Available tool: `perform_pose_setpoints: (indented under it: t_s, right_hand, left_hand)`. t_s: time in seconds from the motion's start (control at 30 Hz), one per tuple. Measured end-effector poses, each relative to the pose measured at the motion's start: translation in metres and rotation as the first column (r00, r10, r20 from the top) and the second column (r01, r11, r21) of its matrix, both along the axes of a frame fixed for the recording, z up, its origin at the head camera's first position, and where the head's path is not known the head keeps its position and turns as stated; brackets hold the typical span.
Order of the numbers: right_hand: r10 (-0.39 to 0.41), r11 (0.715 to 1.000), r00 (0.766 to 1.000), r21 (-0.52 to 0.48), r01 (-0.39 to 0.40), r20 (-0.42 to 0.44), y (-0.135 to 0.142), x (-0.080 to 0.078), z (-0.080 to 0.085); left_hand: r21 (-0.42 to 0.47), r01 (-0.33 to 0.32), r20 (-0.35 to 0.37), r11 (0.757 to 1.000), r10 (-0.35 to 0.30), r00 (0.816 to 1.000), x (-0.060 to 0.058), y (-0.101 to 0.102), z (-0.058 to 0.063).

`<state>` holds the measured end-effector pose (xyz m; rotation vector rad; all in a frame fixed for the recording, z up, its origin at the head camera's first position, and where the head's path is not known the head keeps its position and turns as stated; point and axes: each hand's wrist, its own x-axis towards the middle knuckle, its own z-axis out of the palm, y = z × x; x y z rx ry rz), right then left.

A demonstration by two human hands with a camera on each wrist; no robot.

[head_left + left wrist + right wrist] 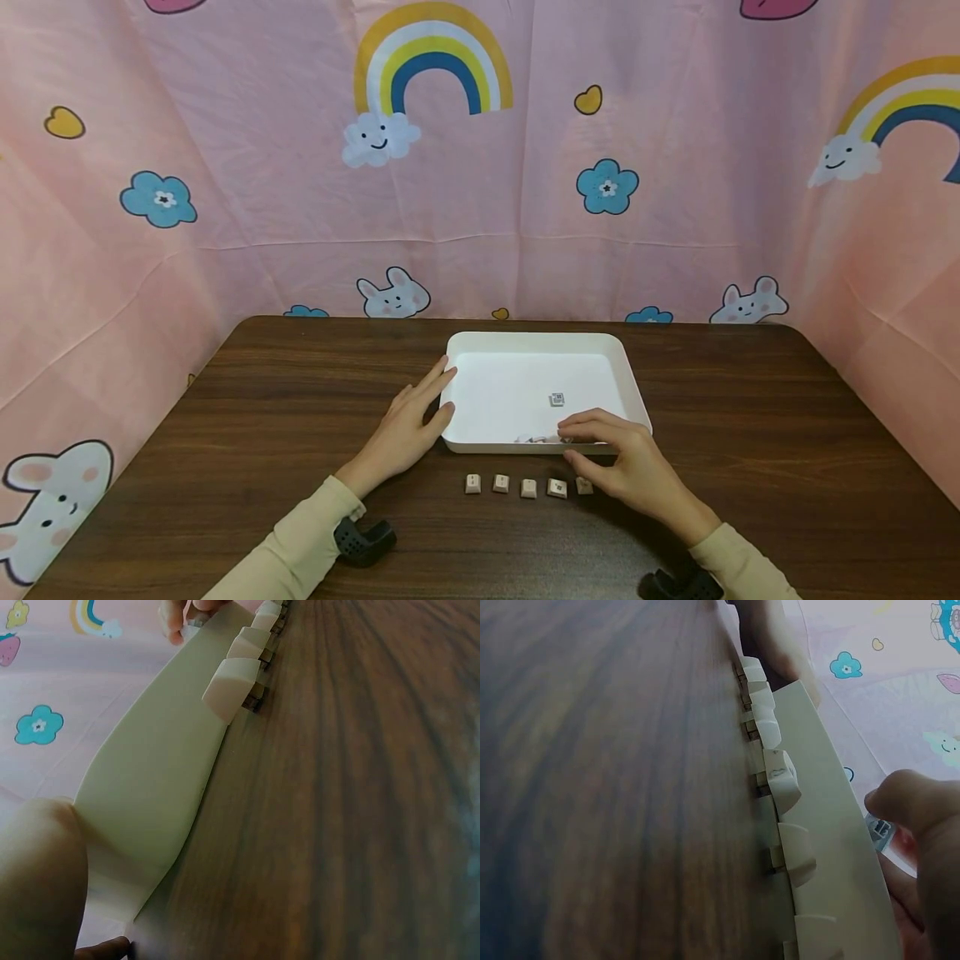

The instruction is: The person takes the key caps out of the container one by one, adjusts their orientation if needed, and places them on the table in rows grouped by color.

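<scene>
A white tray (517,447) lies on the table, and my left hand (401,433) rests on its left edge, thumb and fingers extended. At the tray's near wall, my right hand (630,462) pinches a small keycap (881,834) with a grey print, mostly covered by thumb and fingers. Several white keycaps stand in a row along the front of the tray, among them a left-end keycap (472,484) and a printed keycap (557,488). The rightmost keycap (584,486) is partly hidden by the right hand. Inside the tray lies one small piece (557,400) with a dark pattern.
Small whitish bits (531,439) lie along the tray's near inner wall, partly hidden. The dark wooden table (300,400) extends to both sides. A pink patterned cloth (480,200) hangs behind it. Each wrist carries a black device (363,543).
</scene>
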<state>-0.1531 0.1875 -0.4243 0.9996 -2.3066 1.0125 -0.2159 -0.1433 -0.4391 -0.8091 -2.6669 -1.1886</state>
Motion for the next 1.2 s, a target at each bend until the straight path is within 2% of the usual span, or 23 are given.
perform_pose_setpoints:
  t_s: [0.4, 0.83, 1.2]
  right_hand:
    - [0.016, 0.996, 1.0, -0.087, -0.018, -0.022, -0.001, -0.0016, 0.0007]
    - [-0.039, 0.997, 0.999, -0.067, 0.037, -0.022, -0.0005, 0.0012, 0.0021]
    - [0.019, 0.997, 1.0, -0.079, -0.019, 0.001, -0.0007, 0.0012, 0.0009]
  left_hand:
    - [0.003, -0.001, -0.002, 1.0, 0.001, 1.0, -0.0008, -0.0002, -0.0008]
    - [0.006, 0.004, -0.004, 1.0, -0.004, 1.0, -0.0003, -0.0003, -0.0002]
    - [0.003, 0.004, -0.008, 1.0, -0.004, 1.0, -0.0007, -0.0003, -0.0014]
